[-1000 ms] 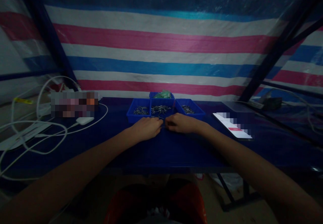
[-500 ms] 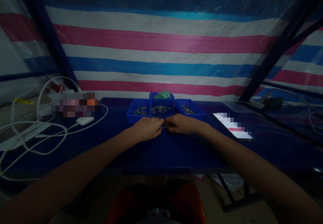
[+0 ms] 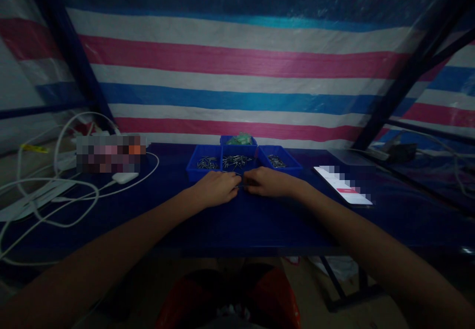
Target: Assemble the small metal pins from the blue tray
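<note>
My left hand [image 3: 219, 188] and my right hand [image 3: 262, 181] are close together above the blue table, just in front of the bins. Both have their fingers closed. A thin metal piece [image 3: 240, 186] spans the small gap between them, its ends hidden in the fingers; its kind is too small to tell. Behind my left hand is a blue bin [image 3: 193, 163] with small metal pieces [image 3: 207, 163]. More metal pieces [image 3: 235, 161] lie in the middle bin, and others [image 3: 275, 161] in the right bin [image 3: 291, 163].
A green plastic bag [image 3: 241, 139] sits in the rear blue bin [image 3: 223, 141]. On the right lies a lit phone or tablet [image 3: 339, 183]. White cables [image 3: 92, 195] and a white adapter [image 3: 125, 177] cover the left of the table [image 3: 237, 230]. Striped sheeting [image 3: 237, 62] hangs behind.
My hands stay in nearly the same place. The thin metal piece between them shows at a slightly different angle, and my right fingers have shifted a little.
</note>
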The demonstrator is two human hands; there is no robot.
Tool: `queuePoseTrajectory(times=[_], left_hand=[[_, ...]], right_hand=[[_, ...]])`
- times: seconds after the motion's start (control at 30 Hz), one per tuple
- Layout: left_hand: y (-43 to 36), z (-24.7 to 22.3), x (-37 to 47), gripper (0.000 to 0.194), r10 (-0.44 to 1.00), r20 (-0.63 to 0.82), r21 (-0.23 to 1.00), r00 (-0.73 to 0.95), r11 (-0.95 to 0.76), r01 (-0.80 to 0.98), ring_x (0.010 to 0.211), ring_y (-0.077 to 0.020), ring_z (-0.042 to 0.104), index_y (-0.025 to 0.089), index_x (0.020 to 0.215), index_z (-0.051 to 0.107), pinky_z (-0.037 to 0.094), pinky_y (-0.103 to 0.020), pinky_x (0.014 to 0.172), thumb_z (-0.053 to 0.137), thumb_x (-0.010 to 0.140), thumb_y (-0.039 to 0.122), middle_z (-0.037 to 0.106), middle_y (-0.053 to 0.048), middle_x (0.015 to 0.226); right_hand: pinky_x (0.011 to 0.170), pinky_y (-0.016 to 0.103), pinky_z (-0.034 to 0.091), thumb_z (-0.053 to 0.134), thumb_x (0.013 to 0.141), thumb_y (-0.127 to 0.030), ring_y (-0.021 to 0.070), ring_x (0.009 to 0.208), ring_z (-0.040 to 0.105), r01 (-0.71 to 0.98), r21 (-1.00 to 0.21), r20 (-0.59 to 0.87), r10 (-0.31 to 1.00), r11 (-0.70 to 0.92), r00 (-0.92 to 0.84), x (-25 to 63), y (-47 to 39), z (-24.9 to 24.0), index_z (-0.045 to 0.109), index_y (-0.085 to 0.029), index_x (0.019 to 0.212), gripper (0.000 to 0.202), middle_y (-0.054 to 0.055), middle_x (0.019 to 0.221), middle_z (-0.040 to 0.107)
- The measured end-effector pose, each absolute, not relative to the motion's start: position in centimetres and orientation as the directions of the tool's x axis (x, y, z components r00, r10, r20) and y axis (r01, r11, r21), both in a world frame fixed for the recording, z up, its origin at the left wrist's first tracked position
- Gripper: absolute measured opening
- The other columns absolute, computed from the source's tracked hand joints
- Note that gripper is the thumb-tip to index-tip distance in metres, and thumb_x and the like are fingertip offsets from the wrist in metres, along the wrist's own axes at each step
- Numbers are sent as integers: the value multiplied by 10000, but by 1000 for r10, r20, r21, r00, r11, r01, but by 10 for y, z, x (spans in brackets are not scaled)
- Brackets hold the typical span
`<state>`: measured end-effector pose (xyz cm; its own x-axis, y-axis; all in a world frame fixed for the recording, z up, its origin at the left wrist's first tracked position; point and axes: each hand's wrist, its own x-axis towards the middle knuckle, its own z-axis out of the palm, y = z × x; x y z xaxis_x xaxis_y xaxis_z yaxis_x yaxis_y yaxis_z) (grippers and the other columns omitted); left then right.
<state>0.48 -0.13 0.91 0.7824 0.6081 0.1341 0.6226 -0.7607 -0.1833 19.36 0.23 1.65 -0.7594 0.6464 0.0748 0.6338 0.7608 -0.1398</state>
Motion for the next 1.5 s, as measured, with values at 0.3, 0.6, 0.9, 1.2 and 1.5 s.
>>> queuePoseTrajectory(times=[0.3,0.6,0.9,1.2,1.5], left_hand=[[0,8,5,174,612,141,-166,779,-761,627,769,-174,564,166,910,497,411,-273,597,377,840,270,573,-51,899],[-4,14,8,209,543,272,-140,794,-794,591,801,-145,543,165,927,511,407,-239,633,348,870,283,557,-38,885],[-5,15,7,153,589,223,-140,777,-769,624,737,-163,563,173,884,488,409,-258,579,390,815,267,583,-33,850],[-2,11,6,151,622,168,-148,765,-751,644,724,-181,588,174,892,493,404,-261,550,388,830,263,610,-39,853],[-1,11,7,219,638,135,-155,758,-742,653,728,-176,586,172,924,522,418,-265,583,374,858,320,617,-48,859]], right_hand=[[643,249,373,421,805,-171,126,674,522,610,-58,97,613,790,-784,193,6,13,552,-147,805,132,48,756,582],[681,255,379,420,808,-149,129,719,540,584,-77,138,589,808,-796,194,8,13,566,-139,873,160,58,801,602],[688,262,380,476,799,-207,148,751,556,608,-126,88,619,784,-780,192,5,16,575,-146,929,174,61,837,607],[661,248,383,360,874,-265,131,714,562,554,-164,111,573,816,-812,190,1,20,574,-136,893,251,63,804,615],[644,239,377,383,840,-186,121,681,540,558,-120,133,570,821,-811,191,4,15,553,-137,820,178,52,765,596]])
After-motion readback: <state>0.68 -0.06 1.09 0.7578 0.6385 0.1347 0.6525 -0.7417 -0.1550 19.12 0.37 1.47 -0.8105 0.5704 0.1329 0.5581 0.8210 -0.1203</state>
